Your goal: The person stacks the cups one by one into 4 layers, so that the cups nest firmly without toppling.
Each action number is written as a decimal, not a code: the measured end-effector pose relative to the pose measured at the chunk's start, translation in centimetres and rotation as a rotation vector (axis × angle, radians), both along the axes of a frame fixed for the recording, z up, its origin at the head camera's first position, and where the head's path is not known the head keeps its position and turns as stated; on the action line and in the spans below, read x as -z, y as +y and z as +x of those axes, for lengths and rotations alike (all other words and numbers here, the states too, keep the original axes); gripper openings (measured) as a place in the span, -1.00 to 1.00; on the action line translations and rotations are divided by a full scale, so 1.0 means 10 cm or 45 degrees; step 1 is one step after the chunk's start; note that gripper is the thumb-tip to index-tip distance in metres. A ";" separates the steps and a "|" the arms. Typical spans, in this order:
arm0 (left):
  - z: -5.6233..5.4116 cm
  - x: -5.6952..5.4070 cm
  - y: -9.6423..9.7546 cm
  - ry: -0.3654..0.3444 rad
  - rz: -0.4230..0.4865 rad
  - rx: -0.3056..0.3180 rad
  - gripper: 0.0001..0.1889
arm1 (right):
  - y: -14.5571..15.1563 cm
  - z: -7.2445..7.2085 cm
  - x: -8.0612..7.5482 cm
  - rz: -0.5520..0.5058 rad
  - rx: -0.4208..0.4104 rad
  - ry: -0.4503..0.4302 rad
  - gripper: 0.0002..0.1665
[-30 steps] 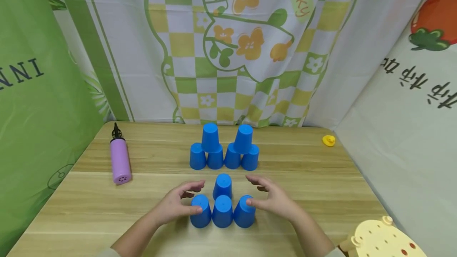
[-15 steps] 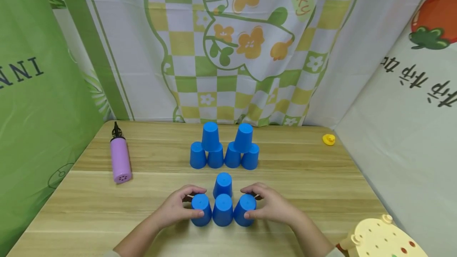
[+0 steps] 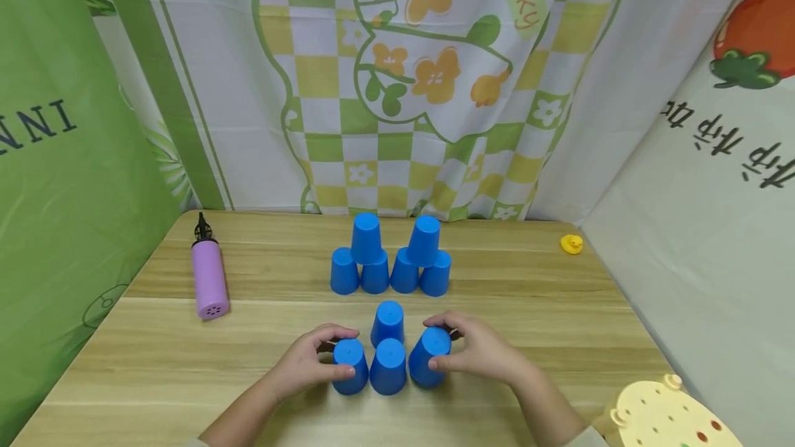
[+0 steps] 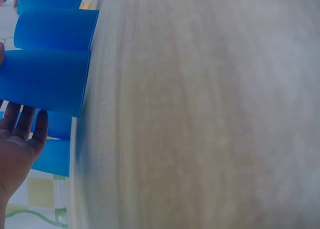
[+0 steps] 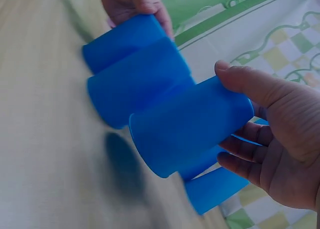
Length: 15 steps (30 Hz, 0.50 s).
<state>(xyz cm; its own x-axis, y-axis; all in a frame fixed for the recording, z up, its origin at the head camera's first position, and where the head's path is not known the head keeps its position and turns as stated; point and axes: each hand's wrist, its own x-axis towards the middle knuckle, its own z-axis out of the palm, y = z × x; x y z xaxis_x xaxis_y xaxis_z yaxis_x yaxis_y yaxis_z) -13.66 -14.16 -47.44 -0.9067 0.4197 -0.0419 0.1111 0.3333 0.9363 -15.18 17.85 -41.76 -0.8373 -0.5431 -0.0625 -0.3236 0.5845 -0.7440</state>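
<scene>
My left hand holds the left cup of a front row of upside-down blue cups, thumb on its near side and fingers behind. That cup stands upright on the table. At the row's right end, my right hand grips another blue cup between thumb and fingers. This cup leans, its rim raised off the wood with a shadow below. Between the two stands a middle cup, untouched. One more blue cup stands just behind it.
Farther back, a row of blue cups carries two cups on top. A purple hand pump lies at left on the wooden table. A yellow toy duck sits at back right, a pale yellow spotted object at front right.
My right hand has closed round the right cup, lifted its rim and shifted it slightly rightward. My left hand has come in a little closer round the left cup, which stays standing.
</scene>
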 end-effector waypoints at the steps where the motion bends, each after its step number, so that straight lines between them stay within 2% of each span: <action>1: 0.00 0.00 0.00 0.000 -0.001 -0.001 -0.43 | 0.01 -0.01 -0.03 -0.001 -0.004 0.029 -0.33; 9: 0.00 0.01 0.00 -0.023 0.027 0.003 -0.43 | 0.05 -0.11 -0.34 0.010 0.029 0.195 -0.41; 15: 0.00 0.00 0.00 -0.026 0.026 0.004 -0.43 | 0.01 -0.23 -0.67 0.040 0.026 0.294 -0.40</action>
<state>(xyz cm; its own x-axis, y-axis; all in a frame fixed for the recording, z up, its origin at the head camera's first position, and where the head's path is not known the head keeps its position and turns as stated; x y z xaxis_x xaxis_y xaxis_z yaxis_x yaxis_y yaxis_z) -13.70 -14.16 -47.48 -0.9045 0.4234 -0.0517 0.0928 0.3136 0.9450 -17.48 17.95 -35.06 -0.8420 -0.5270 0.1154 -0.4713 0.6144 -0.6328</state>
